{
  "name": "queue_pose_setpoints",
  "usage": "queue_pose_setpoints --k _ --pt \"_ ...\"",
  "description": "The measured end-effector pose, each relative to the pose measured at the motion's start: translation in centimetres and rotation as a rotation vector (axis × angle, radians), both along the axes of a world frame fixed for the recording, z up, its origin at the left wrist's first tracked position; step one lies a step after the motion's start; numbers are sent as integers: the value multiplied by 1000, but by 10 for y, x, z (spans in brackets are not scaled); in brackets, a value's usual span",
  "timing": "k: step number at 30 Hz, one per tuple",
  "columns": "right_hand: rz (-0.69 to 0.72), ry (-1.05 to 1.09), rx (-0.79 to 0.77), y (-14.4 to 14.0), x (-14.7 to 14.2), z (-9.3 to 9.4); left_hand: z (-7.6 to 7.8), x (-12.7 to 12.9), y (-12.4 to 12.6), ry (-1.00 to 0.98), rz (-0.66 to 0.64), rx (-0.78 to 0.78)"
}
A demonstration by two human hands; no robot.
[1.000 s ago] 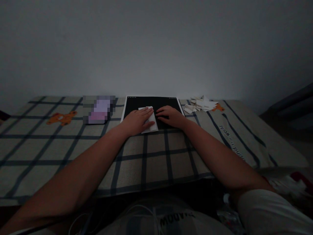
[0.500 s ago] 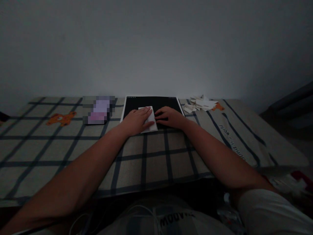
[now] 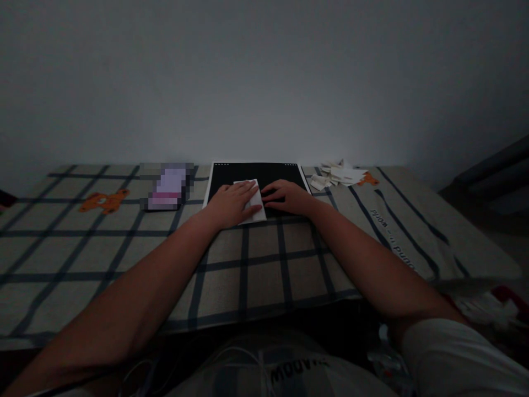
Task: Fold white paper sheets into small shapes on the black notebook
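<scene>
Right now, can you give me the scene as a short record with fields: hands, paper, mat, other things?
left hand: flat, palm down, pressing on the white paper
right hand: beside the paper, fingertips at its right edge, resting on the black mat
paper: folded piece, lying on the mat's near edge
mat: on the checked cloth, by the wall
paper scraps: small pile right of the mat
blurred item: left of the mat
light: dim
</scene>
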State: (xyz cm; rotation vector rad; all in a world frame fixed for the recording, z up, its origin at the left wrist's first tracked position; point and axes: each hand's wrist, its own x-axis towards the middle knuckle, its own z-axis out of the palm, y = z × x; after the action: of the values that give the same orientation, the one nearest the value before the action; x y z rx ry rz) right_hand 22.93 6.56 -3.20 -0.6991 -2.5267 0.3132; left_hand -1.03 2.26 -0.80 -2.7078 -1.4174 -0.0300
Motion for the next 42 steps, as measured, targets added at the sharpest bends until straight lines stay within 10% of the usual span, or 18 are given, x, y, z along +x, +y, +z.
queue_pose_setpoints --k 42 --pt "-81 24 96 -8 -5 5 -3 4 -4 51 10 22"
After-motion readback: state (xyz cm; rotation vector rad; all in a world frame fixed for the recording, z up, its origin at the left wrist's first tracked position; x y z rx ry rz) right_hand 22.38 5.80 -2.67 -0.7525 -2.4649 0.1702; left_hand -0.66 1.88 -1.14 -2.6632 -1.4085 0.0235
